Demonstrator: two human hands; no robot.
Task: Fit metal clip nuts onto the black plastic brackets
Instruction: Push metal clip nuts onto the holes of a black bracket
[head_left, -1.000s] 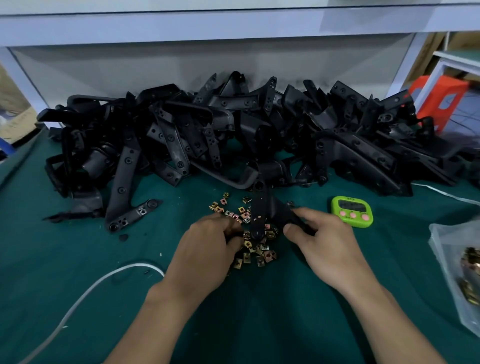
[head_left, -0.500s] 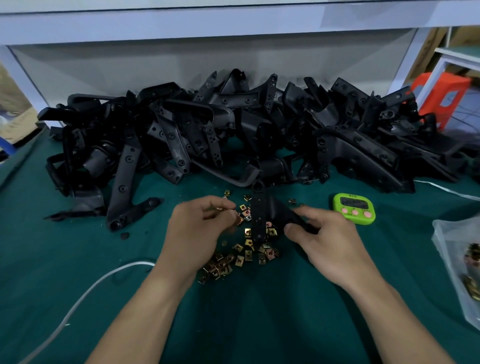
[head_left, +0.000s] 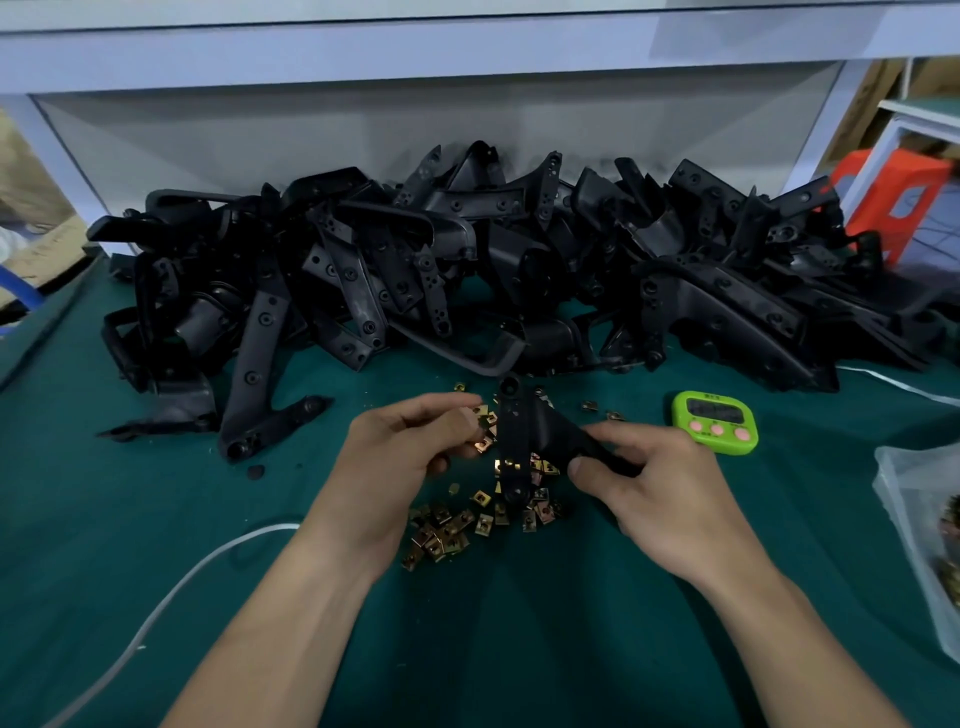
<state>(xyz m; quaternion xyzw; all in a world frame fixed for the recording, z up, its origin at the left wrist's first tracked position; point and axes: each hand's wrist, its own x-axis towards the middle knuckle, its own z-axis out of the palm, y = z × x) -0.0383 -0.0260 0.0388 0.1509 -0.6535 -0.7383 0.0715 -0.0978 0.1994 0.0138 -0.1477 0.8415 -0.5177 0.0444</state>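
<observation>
My right hand (head_left: 654, 493) grips a black plastic bracket (head_left: 524, 436) by its right end and holds it just above the green mat. My left hand (head_left: 400, 457) pinches a small brass-coloured clip nut (head_left: 483, 420) at its fingertips, right beside the bracket's left edge. One clip nut (head_left: 508, 463) sits on the bracket's lower part. Several loose clip nuts (head_left: 457, 530) lie scattered on the mat under and in front of both hands.
A large heap of black brackets (head_left: 467, 270) fills the back of the green mat (head_left: 156, 519). A green timer (head_left: 714, 422) sits to the right, a clear plastic tub (head_left: 919, 530) of nuts at the right edge, a white cable (head_left: 171, 592) at front left.
My left hand rose from the pile of nuts with one clip nut pinched and moved up to the bracket's left edge. My right hand kept the bracket nearly still.
</observation>
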